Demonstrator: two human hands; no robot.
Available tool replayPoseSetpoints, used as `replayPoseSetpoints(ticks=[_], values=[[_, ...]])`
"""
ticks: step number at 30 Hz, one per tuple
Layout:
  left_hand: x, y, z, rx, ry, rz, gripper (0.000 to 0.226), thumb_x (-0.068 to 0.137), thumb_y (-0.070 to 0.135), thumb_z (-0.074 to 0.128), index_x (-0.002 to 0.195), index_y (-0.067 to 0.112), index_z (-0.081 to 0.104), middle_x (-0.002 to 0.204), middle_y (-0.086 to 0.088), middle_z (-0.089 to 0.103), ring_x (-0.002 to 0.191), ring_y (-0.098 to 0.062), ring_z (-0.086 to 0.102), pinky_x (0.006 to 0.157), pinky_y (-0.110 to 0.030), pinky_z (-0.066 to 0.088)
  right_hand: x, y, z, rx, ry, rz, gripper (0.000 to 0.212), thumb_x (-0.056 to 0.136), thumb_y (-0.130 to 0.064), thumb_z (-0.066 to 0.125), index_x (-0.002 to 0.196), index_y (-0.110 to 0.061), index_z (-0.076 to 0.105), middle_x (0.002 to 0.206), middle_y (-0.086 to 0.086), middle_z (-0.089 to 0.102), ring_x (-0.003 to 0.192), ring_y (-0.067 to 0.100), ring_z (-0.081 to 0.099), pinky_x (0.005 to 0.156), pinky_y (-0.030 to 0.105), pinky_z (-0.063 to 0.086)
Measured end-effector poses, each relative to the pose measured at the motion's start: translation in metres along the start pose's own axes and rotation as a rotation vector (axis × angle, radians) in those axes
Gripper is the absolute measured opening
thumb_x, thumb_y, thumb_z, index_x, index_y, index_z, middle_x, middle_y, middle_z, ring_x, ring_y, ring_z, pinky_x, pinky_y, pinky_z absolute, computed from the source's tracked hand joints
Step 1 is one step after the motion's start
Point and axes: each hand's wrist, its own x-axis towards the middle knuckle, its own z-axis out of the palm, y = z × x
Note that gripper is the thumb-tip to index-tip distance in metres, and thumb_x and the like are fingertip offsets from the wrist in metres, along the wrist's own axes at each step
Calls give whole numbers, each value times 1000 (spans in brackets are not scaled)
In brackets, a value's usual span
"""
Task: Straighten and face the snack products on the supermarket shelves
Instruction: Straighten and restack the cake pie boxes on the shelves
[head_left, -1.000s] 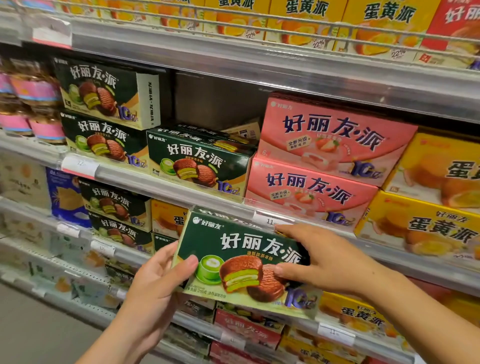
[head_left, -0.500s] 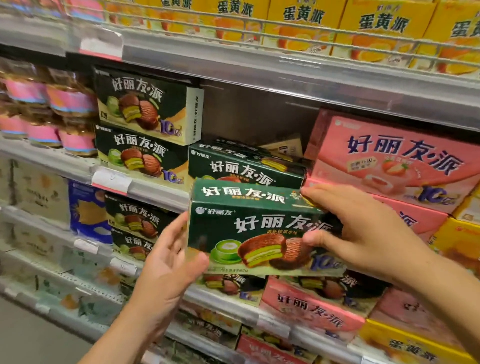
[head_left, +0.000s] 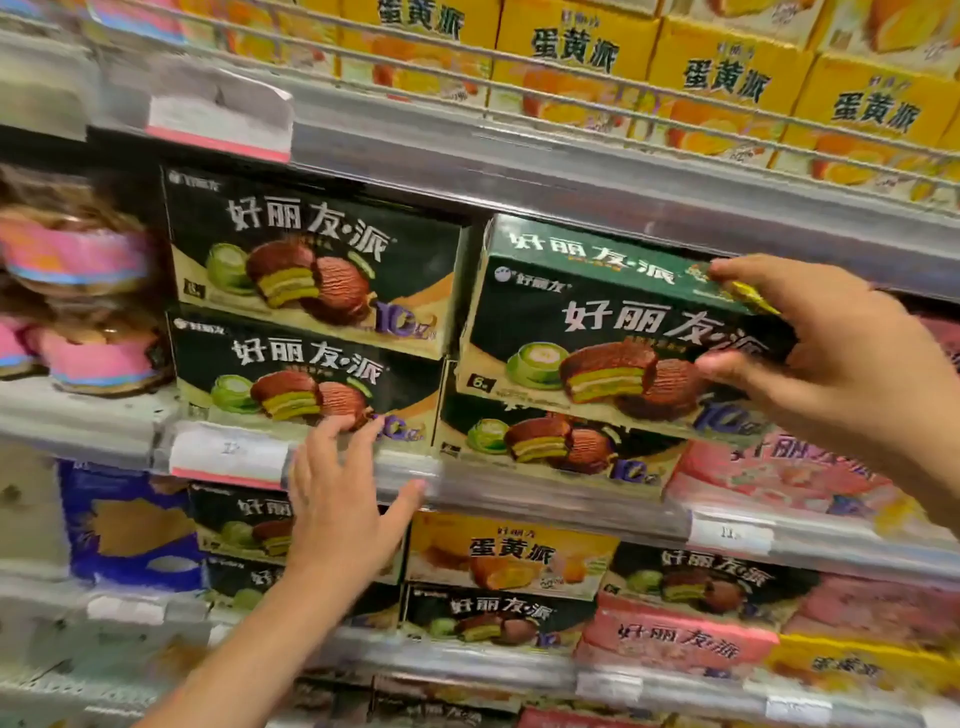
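A: Largest entry?
B: Metal shelving (head_left: 519, 171), several tiers, price tags on the rails. Top tier: a row of yellow egg-yolk pie boxes (head_left: 727, 78) behind a wire guard.

A: Middle tier?
B: Two dark green matcha pie boxes (head_left: 311, 260) stacked at left, faces forward. Just right of them, a bottom matcha box (head_left: 545, 447) on the shelf, and on top of it the held matcha box (head_left: 613, 332), tilted, its right end raised. Pink strawberry pie boxes (head_left: 779, 473) further right, blurred. Pink-wrapped cups (head_left: 78, 306) at far left.

A: Lower tier?
B: More matcha, yellow and pink boxes; a blue package (head_left: 130, 525) at left.

A: Hands?
B: Right hand (head_left: 841, 358): fingers curled over the held box's top right corner, thumb against its front face, gripping. Left hand (head_left: 343, 514): fingers spread and straight, holding nothing, fingertips (head_left: 337, 428) at the lower edge of the bottom left stacked box, thumb by the shelf rail.
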Motion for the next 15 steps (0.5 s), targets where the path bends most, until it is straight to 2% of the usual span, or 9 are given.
replayPoseSetpoints(ticks=[4,7,9,15], values=[[-1,-16,8,102,145,146,62,81,62,53,123,16,52,125,-8,39,118,-31,39,98,-55,40,3,-4,4,-34,-15,4,63,72,-44,70,128,-20,53,120,6,64,109,32,56,86,47,48],[-1,-23,13,174,205,227,64,82,62,44,123,14,54,123,-9,42,117,-32,41,96,-55,42,4,-8,8,-33,-11,14,65,75,-55,54,130,-21,51,126,5,62,113,30,56,88,48,49],[0,-27,17,212,223,248,65,84,62,42,124,13,56,123,-11,43,118,-33,40,96,-56,41,6,-10,12,-41,-12,13,66,76,-55,52,131,-19,51,127,6,62,112,31,57,86,47,49],[2,-34,23,241,244,276,65,84,63,41,123,13,56,122,-14,45,121,-36,40,94,-58,40,24,-15,18,-124,-56,28,62,80,-34,67,136,-15,51,128,12,62,111,37,60,86,49,49]])
